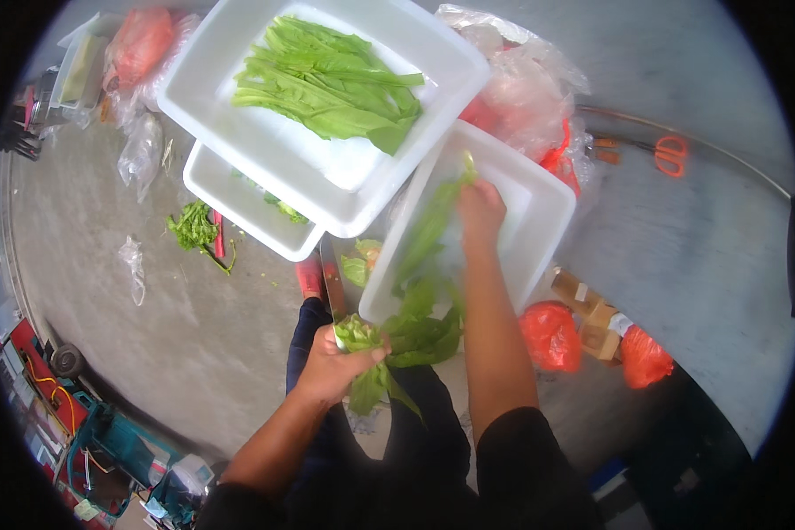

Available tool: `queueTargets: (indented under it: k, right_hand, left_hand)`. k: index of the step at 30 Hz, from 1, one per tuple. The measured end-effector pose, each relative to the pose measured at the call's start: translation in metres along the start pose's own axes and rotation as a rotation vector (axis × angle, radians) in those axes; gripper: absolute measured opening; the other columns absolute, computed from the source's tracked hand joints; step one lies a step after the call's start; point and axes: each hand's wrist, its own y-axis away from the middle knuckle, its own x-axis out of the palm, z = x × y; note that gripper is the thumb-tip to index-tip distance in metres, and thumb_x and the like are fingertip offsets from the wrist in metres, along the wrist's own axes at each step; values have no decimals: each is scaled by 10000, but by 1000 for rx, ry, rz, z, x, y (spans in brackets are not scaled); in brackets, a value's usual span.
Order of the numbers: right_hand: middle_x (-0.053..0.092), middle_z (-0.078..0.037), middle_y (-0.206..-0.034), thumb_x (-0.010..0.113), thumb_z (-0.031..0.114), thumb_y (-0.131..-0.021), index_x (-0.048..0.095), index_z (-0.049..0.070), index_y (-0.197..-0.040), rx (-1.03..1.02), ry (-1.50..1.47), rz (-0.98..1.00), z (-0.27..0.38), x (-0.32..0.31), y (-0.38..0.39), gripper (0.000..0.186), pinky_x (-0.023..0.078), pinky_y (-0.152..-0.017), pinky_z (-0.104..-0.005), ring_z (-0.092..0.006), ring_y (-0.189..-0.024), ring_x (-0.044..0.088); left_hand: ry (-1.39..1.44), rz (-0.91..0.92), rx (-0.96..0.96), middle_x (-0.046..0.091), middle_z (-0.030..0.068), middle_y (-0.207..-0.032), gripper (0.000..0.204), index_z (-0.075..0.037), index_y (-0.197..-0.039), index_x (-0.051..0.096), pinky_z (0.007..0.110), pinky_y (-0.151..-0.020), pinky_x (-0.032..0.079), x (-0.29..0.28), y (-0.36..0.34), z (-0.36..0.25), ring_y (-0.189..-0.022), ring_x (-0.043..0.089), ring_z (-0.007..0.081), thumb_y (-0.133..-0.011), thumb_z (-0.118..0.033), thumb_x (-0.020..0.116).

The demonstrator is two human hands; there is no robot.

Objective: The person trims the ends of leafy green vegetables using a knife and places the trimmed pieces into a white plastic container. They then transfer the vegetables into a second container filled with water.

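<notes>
Grey concrete floor lies under everything. Over the person's lap, the left hand [331,364] is clenched around a bunch of leafy greens [397,340], while the right hand [480,210] pinches one long leaf stalk [428,234], blurred, above the near white tub [539,221]. These leaves look light, limp and easily bruised; the firmer stems seem the safer hold. Beyond, a higher white tub [212,79] holds trimmed stalks [336,84]; orange scissors [671,155] lie well apart.
</notes>
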Motion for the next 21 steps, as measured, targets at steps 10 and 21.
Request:
queueTargets:
  k: [10, 21]
  right_hand:
    - [587, -31, -874, 583, 6, -757, 577, 1, -973, -595, 105, -73, 139, -113, 117, 217, 449, -710, -242, -111, -790, 553]
    - [587, -111, -921, 618, -40, -702, 609, 2, -932, -833, 211, -45, 256, -115, 285, 234, 478, -586, -244, -169, -703, 577]
  left_hand:
    - [-388, 48, 233, 613, -13, -792, 207, -13, -928, 600, 204, -612, 453, 82, 22, -60, -688, 543, 44, -733, 12, 664]
    - [-190, 406, 326, 613, 53, -960, 336, 14, -1064, 561, 252, -773, 470, 123, 82, -99, -855, 576, 114, -739, 55, 638]
